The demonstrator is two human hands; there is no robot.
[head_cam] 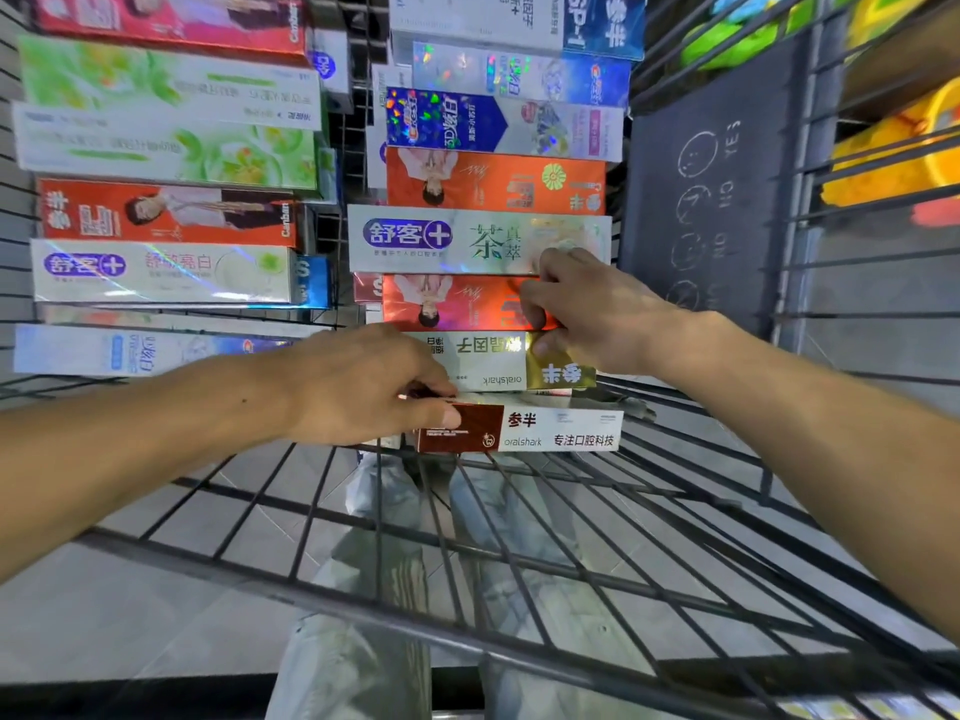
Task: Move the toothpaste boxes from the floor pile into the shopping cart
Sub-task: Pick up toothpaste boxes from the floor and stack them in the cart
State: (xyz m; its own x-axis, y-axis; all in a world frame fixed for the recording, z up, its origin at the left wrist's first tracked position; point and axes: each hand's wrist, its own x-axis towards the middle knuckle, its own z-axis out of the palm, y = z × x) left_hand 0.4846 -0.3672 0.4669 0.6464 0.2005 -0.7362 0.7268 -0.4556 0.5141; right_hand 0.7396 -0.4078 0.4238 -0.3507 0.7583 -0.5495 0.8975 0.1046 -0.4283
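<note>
Reaching into the shopping cart (519, 563), I have both hands down among the toothpaste boxes that lie in two rows on its wire floor. My left hand (358, 387) has its grip narrowed on the brown end of the white oralshark box (545, 431), thumb on the near face and fingers curled over the top. This box sits nearest me, at the front of the right-hand row. My right hand (587, 314) has its grip curled over the right ends of two boxes at once: fingertips on the shiny red box (452, 304), thumb against the gold-ended box (488, 361) just behind the one in my left hand. Behind those the row runs on with the pale tea-green box (467, 239), an orange box (493, 181) and blue ones further back. The left row (166, 200) is stacked green, red and white. The floor pile is not in view.

What worries me is the near edge. The oralshark box rests on thin wires with gaps between them, and if I let go while it is crooked, one end could dip through a gap or the box could slide toward me. My right grip spans two boxes, so a careless push could skew both and nudge the neat row out of line. The glossy cartons look slippery, so stacked ones may slide.
</note>
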